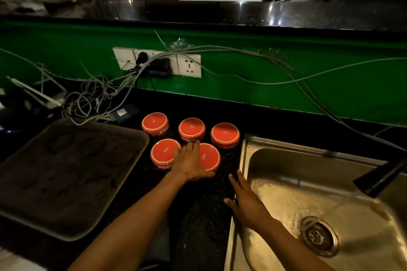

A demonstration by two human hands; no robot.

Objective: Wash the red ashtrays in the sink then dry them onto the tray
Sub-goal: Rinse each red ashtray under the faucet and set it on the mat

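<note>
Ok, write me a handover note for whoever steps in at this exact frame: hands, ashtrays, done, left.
Left hand: open, fingers flat across the front right ashtray, touching the front left ashtray.
Right hand: open, holding nothing, at the sink edge.
Ashtrays: five, all upside down on the dark mat between tray and sink; the other three form the back row.
Tap is running into the sink.
Done: nothing on the tray yet.
Left: wash each ashtray, dry, set on the tray.
</note>
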